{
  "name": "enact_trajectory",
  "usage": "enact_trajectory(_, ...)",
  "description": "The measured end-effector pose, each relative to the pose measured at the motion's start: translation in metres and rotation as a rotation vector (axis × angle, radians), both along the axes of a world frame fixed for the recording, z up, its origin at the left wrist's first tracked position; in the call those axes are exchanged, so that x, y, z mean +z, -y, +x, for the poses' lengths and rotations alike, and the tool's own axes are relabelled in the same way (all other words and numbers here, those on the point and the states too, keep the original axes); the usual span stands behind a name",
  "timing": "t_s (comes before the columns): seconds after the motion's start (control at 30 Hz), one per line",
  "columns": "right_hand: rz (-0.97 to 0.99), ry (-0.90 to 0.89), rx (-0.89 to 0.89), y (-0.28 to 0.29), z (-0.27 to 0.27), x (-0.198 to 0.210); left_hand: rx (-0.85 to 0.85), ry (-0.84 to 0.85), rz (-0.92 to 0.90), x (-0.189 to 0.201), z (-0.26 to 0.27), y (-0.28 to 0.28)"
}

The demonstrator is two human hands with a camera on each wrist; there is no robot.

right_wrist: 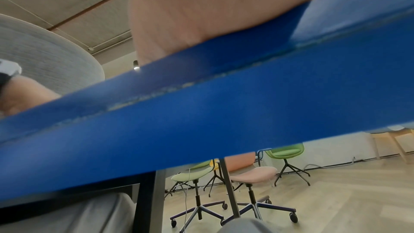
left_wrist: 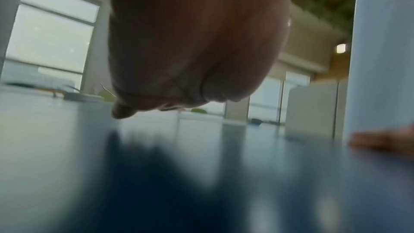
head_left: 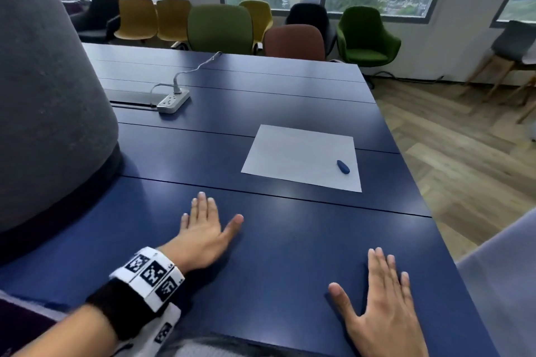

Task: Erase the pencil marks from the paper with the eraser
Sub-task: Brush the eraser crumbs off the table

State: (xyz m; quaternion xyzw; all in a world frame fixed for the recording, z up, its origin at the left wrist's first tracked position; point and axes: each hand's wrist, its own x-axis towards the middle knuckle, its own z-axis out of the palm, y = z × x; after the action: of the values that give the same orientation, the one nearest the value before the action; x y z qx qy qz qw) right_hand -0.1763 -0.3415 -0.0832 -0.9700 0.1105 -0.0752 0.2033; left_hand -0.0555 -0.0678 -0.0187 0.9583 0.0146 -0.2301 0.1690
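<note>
A white sheet of paper (head_left: 301, 157) is laid flat on the dark blue table (head_left: 290, 240), with its long sides running roughly left to right and slightly skewed, the right end lying nearer to the person than the left. No pencil marks can be made out on it from the head view. A small dark blue eraser (head_left: 343, 167) is seen resting on the paper, close to the sheet's near right corner. Its long axis is set diagonally, with one end pointed away and to the left, toward the middle of the paper, and the other end toward the paper's near right corner.

The left hand (head_left: 203, 229) is placed palm down on the table, nearer to the person than the paper and to the paper's left, with fingers straight, thumb spread, and nothing held. A marker-printed band is worn at its wrist. The right hand (head_left: 385, 307) is likewise pressed flat on the table, nearer than the paper's right corner, close to the table's near edge, fingers extended and empty. Both hands are well apart from the paper and the eraser.

A white power strip (head_left: 173, 100) with its cable is seen beyond the paper, to its left.
</note>
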Motion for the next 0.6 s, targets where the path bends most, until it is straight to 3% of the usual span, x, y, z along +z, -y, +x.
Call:
enact_trajectory(0.07,-0.008,0.0,0.003,-0.001,-0.002,0.0,-0.017,-0.029,0.175,-0.01,0.015,-0.023)
enact_trajectory(0.13,-0.017,0.018,-0.008,-0.002,-0.003,0.002,-0.097,-0.023,0.222,-0.015,0.02,-0.02)
enact_trajectory(0.37,0.03,0.06,-0.019,-0.003,-0.003,0.004,-0.482,0.037,0.147,-0.017,0.003,0.098)
enact_trajectory(0.47,0.166,0.182,-0.074,-0.002,-0.003,0.007,-0.618,0.043,0.123,-0.017,-0.003,0.15)
enact_trajectory(0.6,0.461,0.37,-0.208,0.002,-0.006,0.012,-0.758,-0.086,-0.014,-0.003,-0.016,0.196)
